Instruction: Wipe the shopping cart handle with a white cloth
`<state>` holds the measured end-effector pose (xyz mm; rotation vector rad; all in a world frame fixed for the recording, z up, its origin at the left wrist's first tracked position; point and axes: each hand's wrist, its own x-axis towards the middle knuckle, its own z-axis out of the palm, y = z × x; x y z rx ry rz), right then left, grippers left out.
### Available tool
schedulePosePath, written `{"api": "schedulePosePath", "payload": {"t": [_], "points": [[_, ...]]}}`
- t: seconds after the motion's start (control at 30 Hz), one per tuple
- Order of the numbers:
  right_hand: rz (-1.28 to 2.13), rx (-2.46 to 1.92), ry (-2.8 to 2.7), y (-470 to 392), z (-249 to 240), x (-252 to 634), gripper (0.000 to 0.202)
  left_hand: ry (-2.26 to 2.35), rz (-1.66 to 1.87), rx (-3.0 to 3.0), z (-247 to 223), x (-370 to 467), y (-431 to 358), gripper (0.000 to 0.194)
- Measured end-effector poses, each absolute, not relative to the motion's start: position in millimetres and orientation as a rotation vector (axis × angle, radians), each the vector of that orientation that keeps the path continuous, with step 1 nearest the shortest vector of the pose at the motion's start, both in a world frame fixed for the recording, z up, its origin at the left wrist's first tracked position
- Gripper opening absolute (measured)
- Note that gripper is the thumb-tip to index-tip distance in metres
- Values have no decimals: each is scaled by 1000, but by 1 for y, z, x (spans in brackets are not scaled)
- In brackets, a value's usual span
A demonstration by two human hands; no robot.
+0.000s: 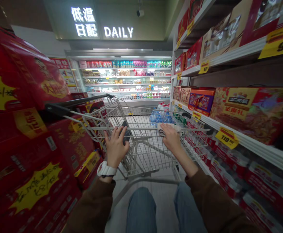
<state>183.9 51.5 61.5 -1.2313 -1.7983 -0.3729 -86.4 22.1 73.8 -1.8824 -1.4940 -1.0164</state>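
Note:
A metal shopping cart (151,158) stands sideways in front of me, its long wire side facing my knees. My left hand (116,147), with a white watch (107,170) on the wrist, has its fingers spread at the top rail near the handle end. A dark object (125,132) shows just behind those fingers; its kind I cannot make out. Over the same rail, further right, my right hand (171,137) grips a folded whitish cloth (161,130), pressing it on the rail. The cart's dark handle (80,101) is at the left.
Red gift boxes (32,161) are stacked close on the left. Shelves (219,61) with boxed goods and price tags line the right, with bottle packs (228,174) below. Water bottles (161,114) stand beyond the cart. A lit refrigerated case (127,81) spans the back.

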Motion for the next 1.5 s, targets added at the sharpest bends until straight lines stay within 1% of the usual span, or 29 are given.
{"api": "schedulePosePath", "payload": {"t": [0.13, 0.33, 0.43, 0.5, 0.63, 0.73, 0.87, 0.93, 1.03, 1.27, 1.5], "points": [[-362, -1090, -1800, 48, 68, 136, 69, -1514, -1066, -1925, 72, -88, 17, 60], [-303, -1044, -1689, 49, 57, 119, 77, -1593, -1244, -1689, 65, -122, 2, 63], [-270, -987, -1726, 49, 55, 95, 83, -1632, -1176, -1672, 71, -140, 3, 67], [-269, -931, -1786, 48, 58, 70, 84, -1644, -1088, -1725, 76, -146, 6, 67], [-373, -775, -1913, 47, 67, 15, 79, -1677, -998, -1765, 81, -146, 14, 62], [-504, -695, -1948, 48, 69, -9, 71, -1689, -974, -1766, 80, -148, 16, 63], [-691, -701, -1992, 51, 55, -8, 52, -1670, -941, -1784, 79, -154, 14, 64], [-760, -706, -2015, 50, 42, 2, 48, -1662, -925, -1798, 80, -156, 12, 65], [-789, -736, -2033, 44, 30, 17, 48, -1658, -908, -1818, 81, -156, 10, 67], [-789, -750, -2019, 42, 41, 12, 50, -1664, -936, -1810, 77, -152, 11, 70], [-770, -790, -2038, 36, 28, 23, 50, -1668, -956, -1819, 78, -152, 8, 69]]}}
